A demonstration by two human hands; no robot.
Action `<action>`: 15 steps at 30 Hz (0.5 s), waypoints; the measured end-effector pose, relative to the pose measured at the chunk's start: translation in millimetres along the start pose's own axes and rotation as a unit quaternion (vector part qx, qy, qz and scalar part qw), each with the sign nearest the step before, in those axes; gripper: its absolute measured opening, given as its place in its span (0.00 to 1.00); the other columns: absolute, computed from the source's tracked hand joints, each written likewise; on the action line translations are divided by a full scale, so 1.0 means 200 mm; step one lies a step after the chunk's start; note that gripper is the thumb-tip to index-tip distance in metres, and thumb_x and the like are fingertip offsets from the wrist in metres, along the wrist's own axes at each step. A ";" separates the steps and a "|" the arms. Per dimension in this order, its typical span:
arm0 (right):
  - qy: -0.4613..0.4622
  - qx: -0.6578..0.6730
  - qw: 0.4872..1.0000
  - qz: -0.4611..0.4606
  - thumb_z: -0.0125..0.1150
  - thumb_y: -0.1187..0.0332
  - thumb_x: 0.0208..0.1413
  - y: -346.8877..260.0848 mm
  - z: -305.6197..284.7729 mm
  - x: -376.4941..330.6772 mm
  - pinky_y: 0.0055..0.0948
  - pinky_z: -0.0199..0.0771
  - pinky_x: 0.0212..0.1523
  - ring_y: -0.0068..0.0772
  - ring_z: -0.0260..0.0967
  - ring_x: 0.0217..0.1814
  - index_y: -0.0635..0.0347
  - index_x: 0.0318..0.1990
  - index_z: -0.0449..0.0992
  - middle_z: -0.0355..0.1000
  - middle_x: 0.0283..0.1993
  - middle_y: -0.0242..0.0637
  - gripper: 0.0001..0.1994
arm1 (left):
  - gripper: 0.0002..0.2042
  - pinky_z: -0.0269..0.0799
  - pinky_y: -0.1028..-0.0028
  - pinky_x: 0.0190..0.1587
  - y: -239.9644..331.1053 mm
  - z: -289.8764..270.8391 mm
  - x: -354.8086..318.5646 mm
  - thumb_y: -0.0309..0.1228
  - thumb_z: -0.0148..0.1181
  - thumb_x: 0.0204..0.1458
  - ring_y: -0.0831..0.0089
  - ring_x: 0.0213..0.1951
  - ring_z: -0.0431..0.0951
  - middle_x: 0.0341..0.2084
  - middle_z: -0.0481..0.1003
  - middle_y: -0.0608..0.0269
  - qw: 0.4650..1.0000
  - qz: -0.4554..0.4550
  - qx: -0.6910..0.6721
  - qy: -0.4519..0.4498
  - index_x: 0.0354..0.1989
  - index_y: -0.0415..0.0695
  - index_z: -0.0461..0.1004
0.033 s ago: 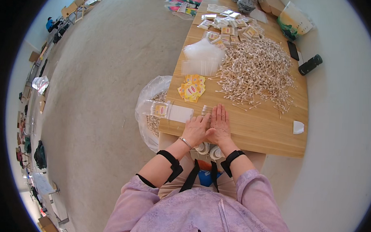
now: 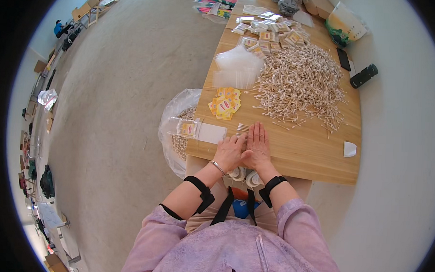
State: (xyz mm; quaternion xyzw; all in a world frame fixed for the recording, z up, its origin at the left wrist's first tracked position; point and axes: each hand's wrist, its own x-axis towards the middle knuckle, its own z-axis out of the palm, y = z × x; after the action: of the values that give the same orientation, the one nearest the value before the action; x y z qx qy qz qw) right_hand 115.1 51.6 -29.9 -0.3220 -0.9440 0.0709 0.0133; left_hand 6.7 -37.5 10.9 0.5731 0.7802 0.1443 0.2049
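Note:
A small row of cotton swabs (image 2: pixel 242 128) lies side by side on the wooden table (image 2: pixel 303 156), near its front edge. My left hand (image 2: pixel 229 153) rests over the row's near end, fingers apart and slightly bent, touching the swabs. Flat along the row's right side is my right hand (image 2: pixel 258 148), its fingers stretched out and held together. The two thumbs meet; the swabs' near ends are hidden under the hands. Left of the row sits a white block (image 2: pixel 212 134), with a clear bag of swabs bearing a yellow label (image 2: pixel 188 129) at its left end.
A big heap of loose swabs (image 2: pixel 301 84) covers the table's middle. Yellow cards (image 2: pixel 225 103), clear bags (image 2: pixel 239 65) and filled packs (image 2: pixel 269 34) lie to its left and behind. A plastic sack of swabs (image 2: pixel 179 146) stands off the left edge. A dark bottle (image 2: pixel 364 76) is by the wall.

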 end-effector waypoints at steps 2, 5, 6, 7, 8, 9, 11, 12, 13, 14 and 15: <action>0.002 -0.007 1.000 0.001 0.49 0.52 0.47 0.00 0.01 0.00 0.43 0.21 0.72 0.50 0.22 0.76 0.71 0.67 0.38 0.29 0.72 0.54 0.45 | 0.35 0.62 0.58 0.51 0.01 -0.01 0.00 0.54 0.50 0.52 0.54 0.49 0.68 0.47 0.69 0.52 1.000 -0.004 0.001 -0.010 0.65 0.47 0.52; 0.001 -0.001 1.000 0.004 0.49 0.51 0.47 0.00 0.00 0.01 0.43 0.21 0.71 0.50 0.22 0.76 0.71 0.67 0.39 0.29 0.72 0.54 0.45 | 0.35 0.64 0.57 0.49 0.02 -0.02 0.01 0.53 0.50 0.53 0.53 0.48 0.70 0.46 0.70 0.51 1.000 -0.001 0.006 0.003 0.65 0.47 0.52; -0.003 0.012 1.000 0.006 0.48 0.51 0.47 0.00 -0.01 0.01 0.43 0.21 0.71 0.50 0.22 0.76 0.71 0.67 0.39 0.29 0.72 0.54 0.45 | 0.35 0.64 0.55 0.48 0.02 -0.03 0.03 0.54 0.50 0.52 0.53 0.47 0.71 0.45 0.70 0.51 1.000 -0.012 -0.006 -0.004 0.65 0.48 0.53; -0.002 0.012 1.000 0.006 0.48 0.51 0.47 -0.01 -0.02 0.00 0.43 0.21 0.71 0.50 0.22 0.76 0.71 0.67 0.39 0.29 0.72 0.54 0.45 | 0.34 0.65 0.54 0.47 0.02 -0.03 0.03 0.54 0.50 0.52 0.54 0.46 0.72 0.45 0.71 0.51 0.999 -0.024 -0.018 -0.011 0.64 0.49 0.53; -0.006 0.020 1.000 0.007 0.48 0.51 0.48 -0.01 -0.02 0.00 0.43 0.21 0.71 0.50 0.22 0.76 0.71 0.67 0.39 0.30 0.72 0.54 0.45 | 0.34 0.65 0.54 0.47 0.01 -0.02 0.04 0.54 0.50 0.52 0.54 0.46 0.72 0.45 0.71 0.51 1.000 -0.024 -0.018 -0.011 0.64 0.49 0.53; -0.009 0.029 1.000 0.008 0.48 0.51 0.48 -0.01 -0.03 0.00 0.43 0.21 0.71 0.50 0.22 0.76 0.71 0.67 0.39 0.30 0.72 0.54 0.45 | 0.34 0.65 0.53 0.47 0.00 -0.01 0.05 0.54 0.50 0.52 0.54 0.45 0.72 0.44 0.72 0.51 1.000 -0.017 -0.014 -0.004 0.64 0.49 0.53; -0.015 0.032 0.999 0.010 0.48 0.51 0.48 -0.03 -0.05 0.01 0.43 0.22 0.71 0.50 0.22 0.76 0.71 0.67 0.40 0.30 0.72 0.54 0.44 | 0.34 0.66 0.53 0.46 -0.02 0.01 0.05 0.54 0.50 0.52 0.54 0.45 0.73 0.44 0.72 0.51 1.000 -0.011 -0.011 0.004 0.64 0.49 0.53; -0.022 0.033 0.999 0.015 0.47 0.51 0.48 -0.03 -0.05 0.00 0.43 0.22 0.71 0.50 0.23 0.76 0.71 0.67 0.40 0.31 0.72 0.55 0.44 | 0.34 0.66 0.54 0.46 -0.03 0.01 0.05 0.54 0.49 0.52 0.54 0.45 0.73 0.44 0.72 0.51 1.000 -0.005 -0.015 0.004 0.64 0.48 0.53; -0.021 0.032 0.999 0.016 0.47 0.51 0.48 -0.02 -0.04 0.00 0.43 0.22 0.71 0.50 0.23 0.76 0.71 0.67 0.40 0.31 0.72 0.55 0.44 | 0.34 0.67 0.54 0.46 -0.02 0.01 0.06 0.54 0.49 0.52 0.54 0.44 0.74 0.43 0.73 0.51 1.000 0.001 -0.019 0.004 0.64 0.48 0.53; -0.012 0.031 0.999 0.013 0.48 0.51 0.48 -0.01 -0.03 0.00 0.43 0.22 0.71 0.50 0.23 0.75 0.71 0.67 0.41 0.31 0.72 0.55 0.44 | 0.34 0.67 0.54 0.46 -0.02 0.02 0.06 0.54 0.49 0.52 0.54 0.44 0.74 0.43 0.73 0.51 1.000 0.003 -0.019 0.004 0.64 0.48 0.53; -0.002 0.029 1.000 0.010 0.48 0.51 0.48 -0.01 -0.03 0.00 0.44 0.23 0.71 0.51 0.24 0.75 0.72 0.66 0.41 0.32 0.72 0.56 0.44 | 0.34 0.67 0.55 0.46 -0.02 0.02 0.06 0.53 0.50 0.53 0.54 0.44 0.74 0.43 0.73 0.51 1.000 0.012 -0.014 0.012 0.64 0.48 0.53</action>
State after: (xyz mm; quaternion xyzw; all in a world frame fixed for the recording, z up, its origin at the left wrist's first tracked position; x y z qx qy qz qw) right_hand 114.3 50.8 -24.7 -0.3311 -0.9381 0.0994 0.0197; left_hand 1.8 -28.3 3.5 0.5778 0.7736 0.1640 0.2018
